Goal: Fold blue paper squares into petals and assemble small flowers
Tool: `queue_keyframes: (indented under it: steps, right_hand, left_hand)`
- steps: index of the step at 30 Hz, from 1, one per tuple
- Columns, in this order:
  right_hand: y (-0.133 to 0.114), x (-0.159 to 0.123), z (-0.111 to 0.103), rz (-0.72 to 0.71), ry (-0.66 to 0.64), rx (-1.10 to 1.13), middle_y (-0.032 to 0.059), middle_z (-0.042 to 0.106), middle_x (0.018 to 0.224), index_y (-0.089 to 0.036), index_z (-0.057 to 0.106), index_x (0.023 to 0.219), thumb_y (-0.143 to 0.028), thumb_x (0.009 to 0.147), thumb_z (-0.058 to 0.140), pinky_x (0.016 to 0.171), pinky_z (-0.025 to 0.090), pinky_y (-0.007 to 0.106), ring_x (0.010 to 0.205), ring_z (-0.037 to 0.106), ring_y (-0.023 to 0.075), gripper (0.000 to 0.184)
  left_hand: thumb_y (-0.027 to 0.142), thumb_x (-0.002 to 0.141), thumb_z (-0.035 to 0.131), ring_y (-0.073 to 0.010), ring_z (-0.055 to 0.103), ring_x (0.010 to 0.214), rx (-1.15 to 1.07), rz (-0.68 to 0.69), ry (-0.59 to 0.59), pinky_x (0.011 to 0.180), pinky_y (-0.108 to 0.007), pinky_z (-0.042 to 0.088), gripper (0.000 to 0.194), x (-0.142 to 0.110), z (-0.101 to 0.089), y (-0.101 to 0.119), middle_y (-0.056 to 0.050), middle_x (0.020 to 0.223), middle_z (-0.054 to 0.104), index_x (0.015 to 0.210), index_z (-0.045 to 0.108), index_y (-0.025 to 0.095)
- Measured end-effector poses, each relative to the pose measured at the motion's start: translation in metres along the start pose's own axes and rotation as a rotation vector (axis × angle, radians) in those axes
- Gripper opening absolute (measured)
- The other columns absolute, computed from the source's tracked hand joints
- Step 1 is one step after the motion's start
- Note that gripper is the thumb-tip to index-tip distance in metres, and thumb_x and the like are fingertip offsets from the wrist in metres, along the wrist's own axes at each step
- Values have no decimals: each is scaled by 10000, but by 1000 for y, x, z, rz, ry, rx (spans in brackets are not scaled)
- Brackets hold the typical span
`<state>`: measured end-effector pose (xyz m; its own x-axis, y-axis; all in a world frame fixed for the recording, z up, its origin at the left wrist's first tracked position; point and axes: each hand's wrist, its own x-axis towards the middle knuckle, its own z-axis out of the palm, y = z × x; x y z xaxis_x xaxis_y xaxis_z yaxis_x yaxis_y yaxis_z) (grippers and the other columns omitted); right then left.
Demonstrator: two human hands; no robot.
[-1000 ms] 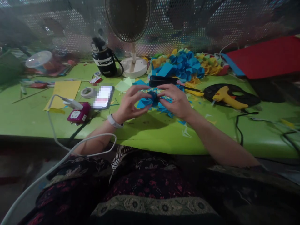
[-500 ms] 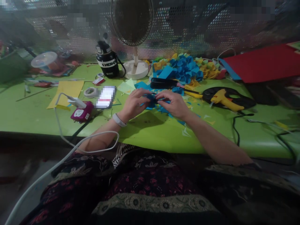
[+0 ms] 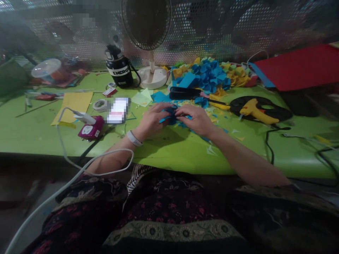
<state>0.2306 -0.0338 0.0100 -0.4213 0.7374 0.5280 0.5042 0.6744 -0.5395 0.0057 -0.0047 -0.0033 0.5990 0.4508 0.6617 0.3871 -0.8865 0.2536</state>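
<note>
A person's left hand and right hand pinch folded blue paper between closed fingers, mid-table over a green tabletop; light and soft, it seems best held at its gathered centre.

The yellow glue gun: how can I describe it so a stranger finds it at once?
On the green table, look right of the person's right hand. A yellow hot glue gun lies on a black mat. Its chunky pistol shape differs from the flat paper scraps nearby.
</note>
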Motion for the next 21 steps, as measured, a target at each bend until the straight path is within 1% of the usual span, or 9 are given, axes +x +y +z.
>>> queue_keyframes:
  steps: [3,9,12,14,15,16,18,20,21]
  right_hand:
    - [0,0,2,-18,-11,-20,66,752,961,-232,711,888,-235,896,597,851,556,418,915,696,240,115]
    - [-2,0,5,-29,-11,-54,64,759,999,-243,723,911,-231,900,582,879,558,435,969,701,250,141]
    - [-3,1,5,-5,14,-29,61,754,991,-245,720,906,-255,904,589,903,559,453,973,700,255,132]
    - [-4,1,5,47,72,24,62,747,996,-239,709,961,-287,897,618,892,573,448,949,703,249,121]
    - [-4,1,6,87,106,64,64,742,1021,-236,696,1015,-314,889,642,873,584,437,933,705,241,159]
    - [-3,1,7,128,136,109,67,737,1058,-235,676,1082,-349,879,667,850,596,423,919,706,233,233]
    - [-2,2,9,194,168,194,77,724,1139,-241,620,1216,-434,850,711,829,609,408,910,710,221,424]
    - [-1,2,11,214,164,247,86,712,1200,-252,577,1312,-509,830,726,863,610,422,948,713,226,566]
    - [-1,2,11,214,153,263,89,709,1218,-254,570,1341,-534,831,720,892,605,434,985,712,235,601]
  left_hand:
    - [133,871,653,-256,637,1195,42,20,-23,1039,-469,511,105,1,-1,1,-109,1270,694,924,717,196]
    - [134,880,619,-251,632,1199,55,14,-73,1075,-488,486,127,2,-5,4,-89,1238,709,860,717,211]
    - [134,891,608,-248,635,1189,33,4,-51,1044,-469,504,132,3,-6,5,-94,1240,706,849,709,207]
    - [148,907,605,-250,629,1197,2,-12,-17,1032,-466,507,122,4,-7,5,-104,1266,694,853,701,200]
    - [156,912,606,-254,623,1209,-17,-22,2,1034,-471,504,114,4,-7,5,-107,1280,687,857,697,199]
    - [165,915,609,-258,614,1225,-36,-33,20,1043,-479,496,105,4,-7,5,-107,1294,680,861,692,200]
    - [183,921,610,-264,596,1259,-55,-55,50,1067,-497,476,95,4,-7,5,-103,1315,671,871,688,204]
    - [202,928,602,-260,594,1269,-42,-58,89,1076,-497,472,102,3,-6,4,-100,1316,674,875,688,207]
    - [208,930,597,-257,598,1266,-36,-51,112,1073,-491,476,109,2,-6,4,-101,1311,678,874,690,206]
